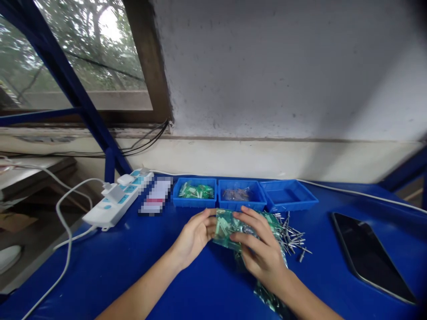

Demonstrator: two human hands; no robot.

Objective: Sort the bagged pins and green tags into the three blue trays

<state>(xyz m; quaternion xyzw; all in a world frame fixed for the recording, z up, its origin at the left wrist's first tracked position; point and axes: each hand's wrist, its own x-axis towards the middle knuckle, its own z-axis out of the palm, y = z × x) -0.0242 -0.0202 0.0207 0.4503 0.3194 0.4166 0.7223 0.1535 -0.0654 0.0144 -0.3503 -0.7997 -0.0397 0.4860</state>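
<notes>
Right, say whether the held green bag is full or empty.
The green bag isn't empty: pale, slender pieces show through its plastic. Whether it's full, I can't tell.

glossy plastic bag (223, 228), shiny metal pins (292, 240), smooth plastic trays (285, 196)

Translucent green noted on the bag (222, 240), silver on the pins (293, 240). Plain blue seen on tabletop (196, 289) and trays (195, 202).

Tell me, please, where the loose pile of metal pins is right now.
In the head view, the metal pins lie right of centre on the blue table, between the right hand and the dark-screened device.
</notes>
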